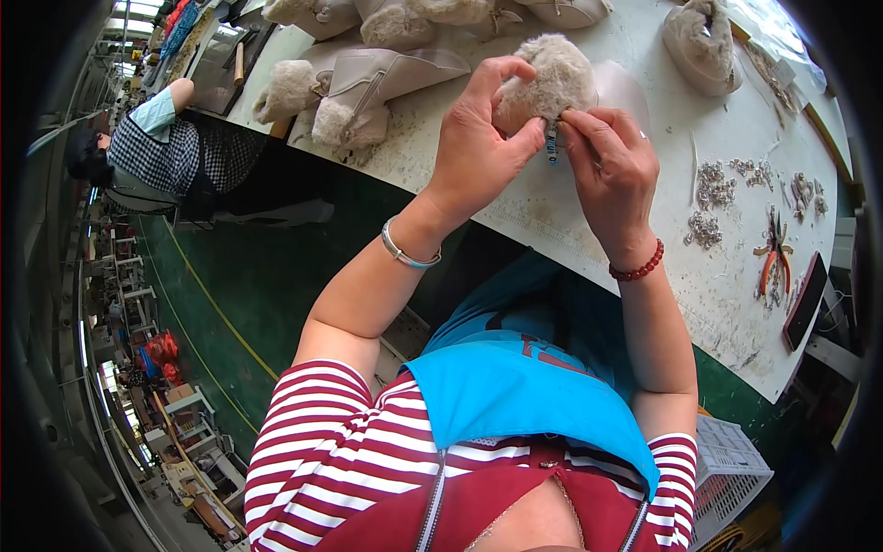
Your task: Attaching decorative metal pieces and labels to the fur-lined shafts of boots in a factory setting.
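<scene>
A beige boot [557,72] with a fluffy cuff lies on the white worktable, its smooth pale part pointing away to the right. My left hand [478,138] is closed on the cuff from the left, thumb and forefinger pressing the fur. From the right, my right hand [612,166] pinches at the cuff's near edge, where a short strand of blue, white and dark beads [552,143] hangs between my hands. Its fingertips hide how the strand meets the boot, and I cannot tell exactly what they grip. The bracelets on both wrists rest clear of the fur.
More fur-trimmed boots [368,87] crowd the table's far left, and another boot [704,46] stands at the far right. Small metal pieces [713,189], orange-handled pliers [775,258] and a dark phone [806,302] lie on the right. A person [175,152] works at the left.
</scene>
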### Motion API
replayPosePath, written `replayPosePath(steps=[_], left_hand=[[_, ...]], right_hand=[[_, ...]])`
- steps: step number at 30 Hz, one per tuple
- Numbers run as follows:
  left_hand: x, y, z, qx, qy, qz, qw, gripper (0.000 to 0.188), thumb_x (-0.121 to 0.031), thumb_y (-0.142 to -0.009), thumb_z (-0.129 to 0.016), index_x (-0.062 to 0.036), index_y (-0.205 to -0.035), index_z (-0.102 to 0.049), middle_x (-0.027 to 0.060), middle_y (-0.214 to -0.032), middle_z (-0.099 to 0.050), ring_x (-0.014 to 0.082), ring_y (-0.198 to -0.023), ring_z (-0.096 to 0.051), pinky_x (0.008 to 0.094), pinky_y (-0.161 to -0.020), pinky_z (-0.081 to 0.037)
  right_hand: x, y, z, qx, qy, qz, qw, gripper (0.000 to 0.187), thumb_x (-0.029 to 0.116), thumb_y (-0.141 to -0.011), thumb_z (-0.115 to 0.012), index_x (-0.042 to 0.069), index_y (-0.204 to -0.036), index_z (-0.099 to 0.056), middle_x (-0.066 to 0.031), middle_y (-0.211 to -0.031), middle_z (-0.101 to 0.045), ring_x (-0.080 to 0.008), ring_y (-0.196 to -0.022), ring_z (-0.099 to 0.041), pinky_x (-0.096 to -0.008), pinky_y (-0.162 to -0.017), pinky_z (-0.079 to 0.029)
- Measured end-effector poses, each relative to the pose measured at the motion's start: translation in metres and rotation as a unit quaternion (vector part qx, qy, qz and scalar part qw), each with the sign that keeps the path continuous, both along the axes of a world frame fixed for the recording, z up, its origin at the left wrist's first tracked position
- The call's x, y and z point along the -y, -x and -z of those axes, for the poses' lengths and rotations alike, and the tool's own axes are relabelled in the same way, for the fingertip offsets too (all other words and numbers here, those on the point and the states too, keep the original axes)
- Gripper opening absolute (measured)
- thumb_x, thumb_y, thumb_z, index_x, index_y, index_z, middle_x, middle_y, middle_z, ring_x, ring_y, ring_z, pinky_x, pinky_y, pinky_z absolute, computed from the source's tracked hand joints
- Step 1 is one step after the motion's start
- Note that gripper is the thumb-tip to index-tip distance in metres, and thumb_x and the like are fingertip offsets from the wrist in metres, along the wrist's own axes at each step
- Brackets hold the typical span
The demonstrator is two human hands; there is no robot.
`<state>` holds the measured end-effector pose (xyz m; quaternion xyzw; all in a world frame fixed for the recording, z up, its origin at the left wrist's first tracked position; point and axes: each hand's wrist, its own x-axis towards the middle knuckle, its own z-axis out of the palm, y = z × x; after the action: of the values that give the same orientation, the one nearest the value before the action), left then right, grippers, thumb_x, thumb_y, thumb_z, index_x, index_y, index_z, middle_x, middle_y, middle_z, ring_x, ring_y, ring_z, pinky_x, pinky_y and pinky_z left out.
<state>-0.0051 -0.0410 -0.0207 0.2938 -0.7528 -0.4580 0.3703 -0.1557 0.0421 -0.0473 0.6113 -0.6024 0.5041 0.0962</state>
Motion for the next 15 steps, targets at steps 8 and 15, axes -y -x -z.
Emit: replayPosePath(steps=[8,15], left_hand=[[-0.0025,0.0026,0.0038,0.029,0.088,0.009,0.996,0.018,-0.004,-0.082,-0.071,-0.0074,-0.100,-0.068,0.0065,-0.089,-0.067,0.0181,-0.071,-0.067,0.0283,-0.066,-0.054],[-0.0039,0.0023,-0.0019,0.027,0.044,0.015,0.999,0.017,0.001,-0.082,-0.068,-0.0053,-0.097,-0.075,0.0061,-0.090,-0.065,0.0133,-0.073,-0.067,0.0253,-0.069,-0.054]], right_hand=[[-0.0035,0.0016,-0.0055,0.114,-0.015,-0.063,0.991,0.014,0.005,-0.083,-0.075,0.004,-0.096,-0.072,-0.0109,-0.089,-0.071,-0.0260,-0.074,-0.069,-0.0323,-0.067,-0.055],[-0.0097,0.0021,-0.0078,0.209,-0.071,-0.070,0.973,0.012,0.006,-0.084,-0.075,0.003,-0.096,-0.073,-0.0100,-0.087,-0.071,-0.0193,-0.070,-0.068,-0.0285,-0.064,-0.053]])
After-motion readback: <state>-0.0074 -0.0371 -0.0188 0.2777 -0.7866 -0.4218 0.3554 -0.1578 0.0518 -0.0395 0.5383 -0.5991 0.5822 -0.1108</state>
